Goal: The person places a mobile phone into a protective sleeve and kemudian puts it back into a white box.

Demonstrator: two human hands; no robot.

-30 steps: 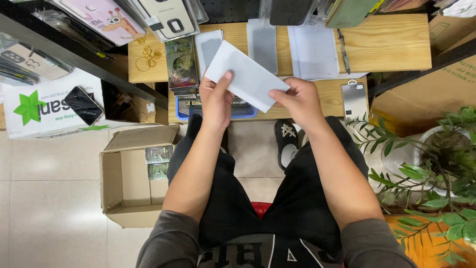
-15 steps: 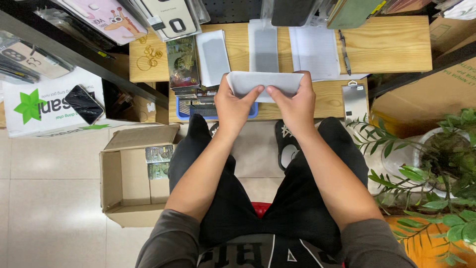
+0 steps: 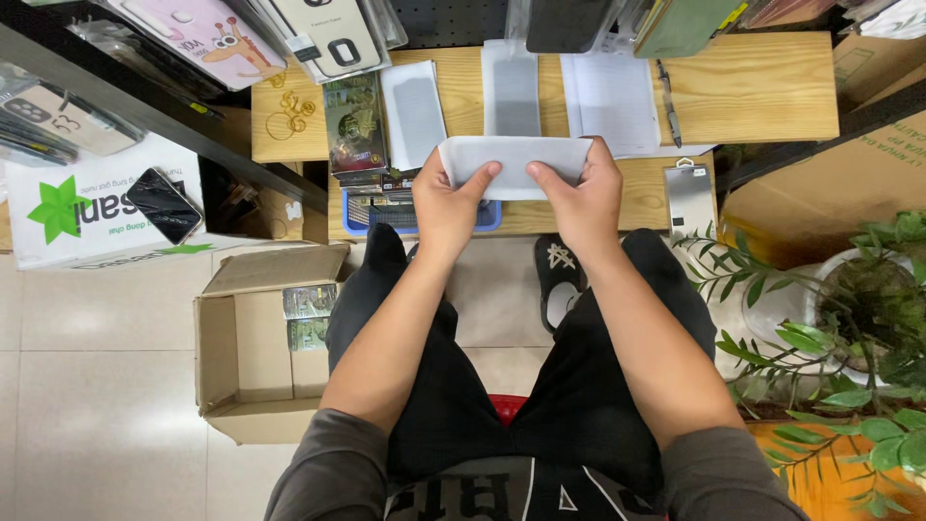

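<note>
Both my hands hold a flat white packet (image 3: 514,164) crosswise in front of me, over the near edge of a low wooden table (image 3: 762,92). My left hand (image 3: 446,203) grips its left end with the thumb on top. My right hand (image 3: 581,198) grips the right end the same way. Just beyond the packet lie two similar flat packets with grey inserts (image 3: 413,111) (image 3: 511,92), side by side on the table, and a white sheet of paper (image 3: 612,101) with a pen (image 3: 667,101) to its right.
A stack of printed packets (image 3: 355,130) and a blue tray (image 3: 386,214) sit left of my hands. An open cardboard box (image 3: 256,342) stands on the tiled floor at my left. Potted plants (image 3: 849,318) crowd the right. Phone cases hang at the top left (image 3: 207,34).
The white packet was held up tilted with its broad face showing; both hands have turned it level and lowered it slightly toward me.
</note>
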